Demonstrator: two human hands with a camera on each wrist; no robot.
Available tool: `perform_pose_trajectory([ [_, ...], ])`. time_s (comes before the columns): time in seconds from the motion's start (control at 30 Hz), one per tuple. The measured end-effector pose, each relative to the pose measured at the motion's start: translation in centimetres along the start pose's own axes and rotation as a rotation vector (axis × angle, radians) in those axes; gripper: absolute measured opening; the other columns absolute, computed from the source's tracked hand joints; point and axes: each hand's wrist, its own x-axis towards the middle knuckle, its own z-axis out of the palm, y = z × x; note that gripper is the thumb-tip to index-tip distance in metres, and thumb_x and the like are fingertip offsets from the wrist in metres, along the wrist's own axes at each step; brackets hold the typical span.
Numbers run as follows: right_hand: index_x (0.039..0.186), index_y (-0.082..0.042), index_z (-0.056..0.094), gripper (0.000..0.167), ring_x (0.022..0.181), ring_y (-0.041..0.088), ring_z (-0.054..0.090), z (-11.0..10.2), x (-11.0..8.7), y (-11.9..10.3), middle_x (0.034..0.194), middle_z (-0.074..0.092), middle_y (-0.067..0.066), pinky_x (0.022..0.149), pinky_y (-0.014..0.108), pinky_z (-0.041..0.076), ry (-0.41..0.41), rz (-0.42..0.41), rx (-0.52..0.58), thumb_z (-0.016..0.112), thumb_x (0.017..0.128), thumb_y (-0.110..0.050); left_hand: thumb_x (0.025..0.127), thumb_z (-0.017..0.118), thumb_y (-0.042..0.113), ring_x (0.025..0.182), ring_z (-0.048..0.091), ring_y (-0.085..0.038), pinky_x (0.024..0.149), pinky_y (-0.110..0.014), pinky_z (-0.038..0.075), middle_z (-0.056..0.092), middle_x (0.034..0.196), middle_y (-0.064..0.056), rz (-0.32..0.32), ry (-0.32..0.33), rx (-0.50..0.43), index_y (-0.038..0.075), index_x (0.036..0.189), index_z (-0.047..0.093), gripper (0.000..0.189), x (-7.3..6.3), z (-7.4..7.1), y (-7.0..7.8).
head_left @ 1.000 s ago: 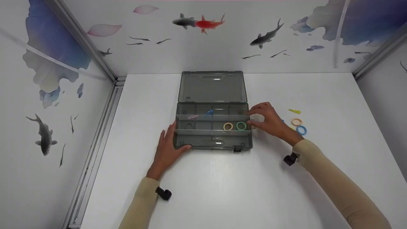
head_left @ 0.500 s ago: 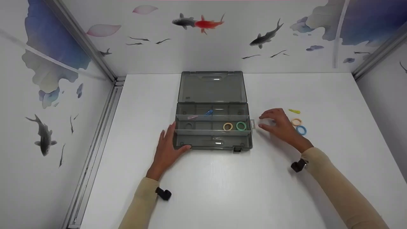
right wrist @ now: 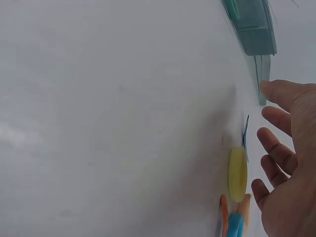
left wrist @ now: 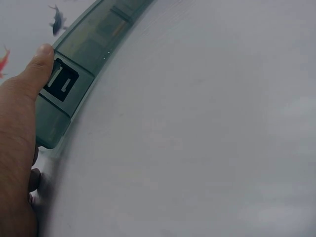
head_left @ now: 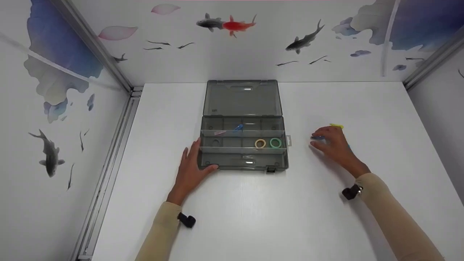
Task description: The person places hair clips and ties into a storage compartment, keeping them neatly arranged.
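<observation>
A smoky grey plastic storage box (head_left: 224, 159) lies with its lid folded back. My left hand (head_left: 190, 170) holds its front left corner, thumb on the front edge and fingers along the left side. Inside, a pink hair clip (head_left: 219, 133) and a blue hair clip (head_left: 238, 127) lie toward the back; a yellow ring (head_left: 260, 143) and a green ring (head_left: 275, 143) occupy the middle row. To the right of the box, my right hand (head_left: 333, 145) hovers with parted fingers over another blue hair clip (head_left: 318, 137); the right wrist view shows nothing held.
Beyond the right hand lies a yellow hair clip (head_left: 336, 125). Beside that hand, the right wrist view has a yellow ring (right wrist: 237, 175), a blue ring (right wrist: 235, 224) and orange pieces. A clear hanging tab (head_left: 289, 140) juts from the box's right side. Printed walls border the white table.
My right hand has drawn back from the box's right side, moving right to the loose blue hair clip. The left hand and the box have stayed in place.
</observation>
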Motion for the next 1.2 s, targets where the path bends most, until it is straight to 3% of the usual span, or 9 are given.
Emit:
perform_pose_trajectory([
  [0.13,0.112,0.005,0.081,0.021,0.132,0.046,0.049,-0.9,-0.6,0.3,0.121,0.072,0.025,0.113,0.061,0.030,0.029,0.042,-0.018,0.087,0.091,0.005,0.088,0.077,0.080,0.168,0.009,-0.049,0.126,-0.076,0.025,0.021,0.184,-0.007,-0.010,-0.004,-0.014,0.036,0.179,0.014,0.119,0.0,0.0,0.0],
  [0.27,0.115,0.007,0.079,0.021,0.135,0.045,0.044,-1.7,-1.1,0.7,0.127,0.070,0.026,0.106,0.057,0.033,0.046,0.071,-0.025,0.083,0.095,0.003,0.088,0.077,0.079,0.168,0.010,-0.047,0.128,-0.073,0.024,0.022,0.183,-0.007,-0.001,0.000,-0.010,0.034,0.179,0.014,0.119,0.0,-0.1,0.0],
  [0.33,0.118,0.008,0.078,0.023,0.135,0.045,0.043,-2.2,-1.4,1.0,0.130,0.068,0.027,0.105,0.052,0.032,0.048,0.087,-0.031,0.082,0.096,0.001,0.089,0.077,0.077,0.169,0.011,-0.045,0.131,-0.069,0.022,0.022,0.183,-0.007,0.009,0.002,-0.006,0.033,0.179,0.013,0.119,0.1,-0.1,0.0],
  [0.5,0.129,0.006,0.075,0.033,0.140,0.042,0.036,-3.2,-2.2,1.9,0.141,0.060,0.027,0.094,0.030,0.043,0.025,0.195,-0.029,0.081,0.102,-0.011,0.091,0.079,0.074,0.169,0.009,-0.046,0.131,-0.068,0.021,0.022,0.183,-0.011,0.007,0.000,-0.011,0.030,0.179,0.013,0.119,0.0,-0.2,0.2],
  [0.57,0.131,0.006,0.074,0.034,0.141,0.043,0.035,-3.5,-2.5,2.2,0.142,0.060,0.027,0.097,0.036,0.046,0.022,0.219,-0.019,0.080,0.103,-0.013,0.091,0.079,0.073,0.169,0.008,-0.047,0.131,-0.070,0.021,0.021,0.183,-0.013,-0.002,-0.004,-0.011,0.029,0.179,0.013,0.119,0.0,-0.1,0.2],
  [0.63,0.129,0.007,0.074,0.033,0.140,0.044,0.037,-3.6,-2.6,2.4,0.138,0.062,0.028,0.108,0.052,0.040,0.032,0.203,-0.015,0.081,0.102,-0.010,0.090,0.079,0.075,0.169,0.007,-0.047,0.131,-0.070,0.020,0.020,0.183,-0.012,-0.010,-0.006,-0.010,0.030,0.179,0.013,0.119,0.0,-0.1,0.3],
  [0.73,0.124,0.009,0.075,0.029,0.135,0.046,0.042,-3.8,-2.8,2.7,0.128,0.068,0.029,0.111,0.069,0.026,0.063,0.162,-0.024,0.082,0.099,-0.004,0.090,0.078,0.076,0.169,0.006,-0.047,0.130,-0.072,0.021,0.019,0.184,-0.010,-0.015,-0.009,-0.014,0.032,0.179,0.013,0.119,-0.1,-0.1,0.2],
  [0.97,0.114,0.009,0.079,0.021,0.120,0.047,0.056,-4.2,-3.0,3.7,0.115,0.075,0.030,0.113,0.069,0.024,0.122,0.092,-0.042,0.084,0.095,0.002,0.090,0.077,0.077,0.169,0.007,-0.047,0.130,-0.072,0.021,0.022,0.183,-0.007,-0.006,-0.001,-0.017,0.034,0.179,0.013,0.118,-0.1,0.0,0.0],
  [1.2,0.121,0.005,0.078,0.025,0.127,0.044,0.053,-4.7,-3.5,3.8,0.123,0.073,0.028,0.113,0.064,0.025,0.116,0.163,-0.061,0.083,0.099,-0.005,0.090,0.077,0.077,0.169,0.007,-0.047,0.129,-0.073,0.022,0.022,0.183,-0.006,-0.005,0.006,-0.014,0.035,0.179,0.013,0.117,0.0,0.0,0.0],
])
